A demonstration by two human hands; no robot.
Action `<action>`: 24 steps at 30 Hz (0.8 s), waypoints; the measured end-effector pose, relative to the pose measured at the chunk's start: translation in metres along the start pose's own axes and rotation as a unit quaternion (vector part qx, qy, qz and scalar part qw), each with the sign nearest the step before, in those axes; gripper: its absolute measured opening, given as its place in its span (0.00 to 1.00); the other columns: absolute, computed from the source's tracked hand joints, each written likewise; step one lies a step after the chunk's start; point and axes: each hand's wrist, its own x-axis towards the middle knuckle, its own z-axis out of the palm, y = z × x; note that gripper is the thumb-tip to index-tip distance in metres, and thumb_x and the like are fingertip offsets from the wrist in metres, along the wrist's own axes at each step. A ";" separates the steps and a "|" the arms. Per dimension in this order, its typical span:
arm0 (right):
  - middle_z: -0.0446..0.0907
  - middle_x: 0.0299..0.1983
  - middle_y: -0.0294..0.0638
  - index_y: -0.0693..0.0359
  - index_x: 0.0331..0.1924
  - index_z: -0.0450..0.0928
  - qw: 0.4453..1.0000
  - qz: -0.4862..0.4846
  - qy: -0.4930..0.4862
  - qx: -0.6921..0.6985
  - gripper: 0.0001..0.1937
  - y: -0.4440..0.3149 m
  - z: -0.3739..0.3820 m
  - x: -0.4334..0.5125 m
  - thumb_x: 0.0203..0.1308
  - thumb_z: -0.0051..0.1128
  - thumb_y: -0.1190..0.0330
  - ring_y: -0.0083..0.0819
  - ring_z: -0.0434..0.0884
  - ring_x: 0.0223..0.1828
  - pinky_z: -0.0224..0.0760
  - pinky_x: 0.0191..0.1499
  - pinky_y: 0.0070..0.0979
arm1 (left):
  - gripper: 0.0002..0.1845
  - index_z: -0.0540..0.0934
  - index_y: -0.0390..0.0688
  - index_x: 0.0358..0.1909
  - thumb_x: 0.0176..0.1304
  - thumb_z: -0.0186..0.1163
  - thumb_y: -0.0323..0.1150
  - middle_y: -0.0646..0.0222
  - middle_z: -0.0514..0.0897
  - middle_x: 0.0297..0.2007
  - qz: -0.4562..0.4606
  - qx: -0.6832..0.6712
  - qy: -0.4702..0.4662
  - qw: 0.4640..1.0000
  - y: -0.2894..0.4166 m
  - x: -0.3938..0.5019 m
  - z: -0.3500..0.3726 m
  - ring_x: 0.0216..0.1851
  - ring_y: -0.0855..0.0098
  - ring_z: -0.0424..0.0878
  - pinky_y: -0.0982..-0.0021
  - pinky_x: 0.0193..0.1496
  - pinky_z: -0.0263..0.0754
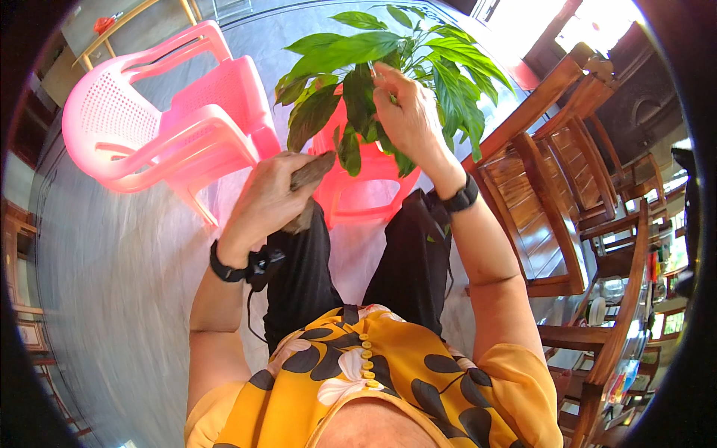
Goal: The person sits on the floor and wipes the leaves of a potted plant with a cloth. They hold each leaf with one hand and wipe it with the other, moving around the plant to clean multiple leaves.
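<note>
A leafy green potted plant (358, 47) spreads its long leaves over a pink-red plastic stool (364, 210) in front of my knees; its pot is hidden by leaves. My right hand (411, 112) reaches into the foliage, thumb and forefinger closed at the edge of a dark drooping leaf (358, 98). Bunched in my left hand (269, 193) is a grey-brown cloth (312, 171), which sticks out above the fist and hangs below it. This hand is just left of the lowest leaves, apart from the right one. Each wrist wears a black strap.
A pink plastic armchair (185, 120) stands to the left on the grey floor (123, 269). Wooden chairs (538, 218) line the right side, beside a wooden-edged table (622, 330) with items on it. A yellowish frame (129, 22) is at the upper left.
</note>
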 end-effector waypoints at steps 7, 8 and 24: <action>0.88 0.48 0.42 0.59 0.47 0.88 0.927 -0.332 0.072 -0.158 0.14 -0.035 0.043 -0.083 0.55 0.66 0.78 0.42 0.84 0.43 0.77 0.46 0.43 | 0.17 0.86 0.34 0.55 0.66 0.69 0.28 0.57 0.90 0.35 -0.033 -0.031 0.097 0.994 -0.031 -0.032 -0.034 0.37 0.69 0.90 0.65 0.45 0.81; 0.86 0.49 0.44 0.60 0.48 0.88 0.944 -0.309 0.013 -0.112 0.16 -0.038 0.055 -0.100 0.55 0.66 0.78 0.45 0.82 0.46 0.75 0.48 0.44 | 0.17 0.86 0.34 0.55 0.66 0.69 0.29 0.58 0.90 0.35 -0.041 -0.042 0.103 0.993 -0.035 -0.031 -0.037 0.37 0.69 0.90 0.66 0.45 0.81; 0.79 0.62 0.49 0.68 0.70 0.72 0.941 0.158 0.167 0.247 0.28 0.009 0.141 -0.064 0.71 0.67 0.64 0.39 0.76 0.64 0.71 0.67 0.35 | 0.20 0.85 0.36 0.59 0.65 0.68 0.24 0.58 0.88 0.45 0.109 -0.141 0.237 0.955 -0.024 0.006 -0.028 0.45 0.67 0.88 0.66 0.53 0.80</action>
